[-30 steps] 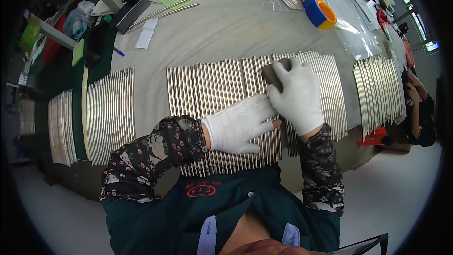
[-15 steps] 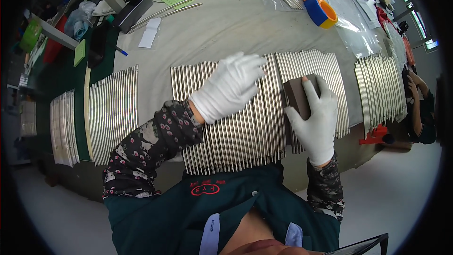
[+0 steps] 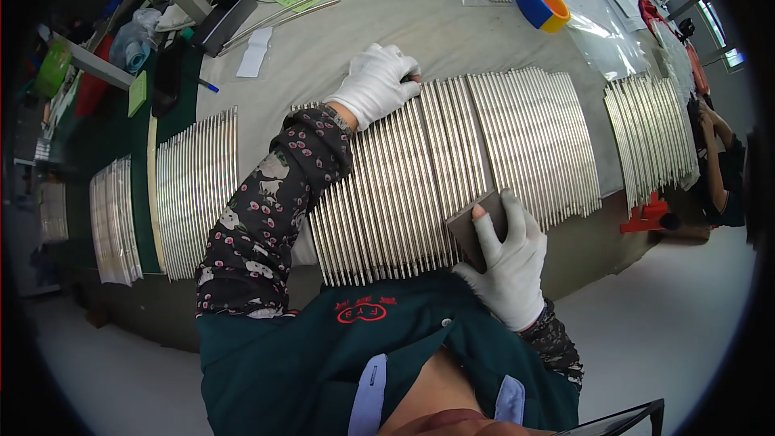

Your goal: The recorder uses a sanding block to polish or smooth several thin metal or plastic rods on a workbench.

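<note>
A wide row of thin silvery metal rods [image 3: 383,186] lies side by side in front of me, their near ends close to my shirt. My left hand [image 3: 375,87], in a white glove with a bare fingertip showing, rests at the rods' far ends. Its fingers are curled in, and what they hold, if anything, is hidden. Toward the near right part of the row, my gloved right hand [image 3: 513,262] grips a dark grey-brown rectangular block [image 3: 476,230]. The block is tilted and lies over the near ends of the rods.
More rods lie in a bundle [image 3: 198,194] at left, a wrapped bundle [image 3: 113,222] beyond it, and a bundle [image 3: 652,141] at right. Farther back are an orange and blue tape dispenser [image 3: 539,2], a white paper slip [image 3: 255,52] and clear plastic bags. A person [image 3: 714,149] sits at far right.
My left hand has moved from above the rods' middle to their far ends, its fingers curling. My right hand has drawn the block toward me and a little left, turning it.
</note>
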The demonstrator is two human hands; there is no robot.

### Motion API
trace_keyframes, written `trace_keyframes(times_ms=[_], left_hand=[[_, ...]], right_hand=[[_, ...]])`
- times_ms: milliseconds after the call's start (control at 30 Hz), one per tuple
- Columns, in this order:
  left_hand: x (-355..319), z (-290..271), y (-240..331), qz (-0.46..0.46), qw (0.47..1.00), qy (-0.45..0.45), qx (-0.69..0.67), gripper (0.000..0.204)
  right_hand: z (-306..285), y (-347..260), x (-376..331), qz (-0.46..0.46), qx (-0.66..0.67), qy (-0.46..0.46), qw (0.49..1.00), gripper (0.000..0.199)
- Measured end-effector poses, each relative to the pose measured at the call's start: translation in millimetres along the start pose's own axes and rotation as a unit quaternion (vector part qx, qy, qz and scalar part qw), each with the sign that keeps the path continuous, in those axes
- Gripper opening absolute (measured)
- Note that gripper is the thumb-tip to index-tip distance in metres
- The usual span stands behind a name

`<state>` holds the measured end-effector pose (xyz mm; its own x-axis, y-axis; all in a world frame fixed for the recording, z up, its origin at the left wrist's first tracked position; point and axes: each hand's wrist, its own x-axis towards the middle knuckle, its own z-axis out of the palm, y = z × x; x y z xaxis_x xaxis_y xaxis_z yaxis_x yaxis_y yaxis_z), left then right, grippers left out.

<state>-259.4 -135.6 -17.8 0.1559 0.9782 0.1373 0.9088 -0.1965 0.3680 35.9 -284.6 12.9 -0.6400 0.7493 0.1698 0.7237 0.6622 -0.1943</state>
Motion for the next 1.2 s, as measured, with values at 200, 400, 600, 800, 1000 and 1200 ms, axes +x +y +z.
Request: trace_keyframes(times_ms=[200,400,600,800,1000,1200], left_hand=[[-4.1,0.5,16.0,-0.007,1.0,0.004,-0.017,0.024],[-2.9,-5.0,31.1,-0.048,0.992,0.027,-0.116,0.022],[-4.6,-25.6,61.7,-0.121,0.908,0.01,-0.401,0.018],[-19.7,-55.7,98.5,-0.167,0.827,-0.025,-0.537,0.017],[-22.5,-59.9,122.1,-0.137,0.832,0.012,-0.538,0.014],[-24.8,-60.4,131.8,-0.136,0.828,0.033,-0.542,0.012]], right_hand=[[-5.6,-1.8,-14.5,0.015,-0.01,0.014,1.0,0.105],[-15.6,6.5,-24.0,0.019,-0.003,0.038,0.999,0.105],[-21.8,12.0,-33.5,0.026,-0.018,0.055,0.998,0.103],[-49.8,23.1,-33.3,0.044,0.052,0.077,0.995,0.095],[-64.5,29.8,23.2,0.074,0.13,0.218,0.964,0.07],[-59.9,22.9,64.2,0.05,0.08,0.214,0.972,0.064]])
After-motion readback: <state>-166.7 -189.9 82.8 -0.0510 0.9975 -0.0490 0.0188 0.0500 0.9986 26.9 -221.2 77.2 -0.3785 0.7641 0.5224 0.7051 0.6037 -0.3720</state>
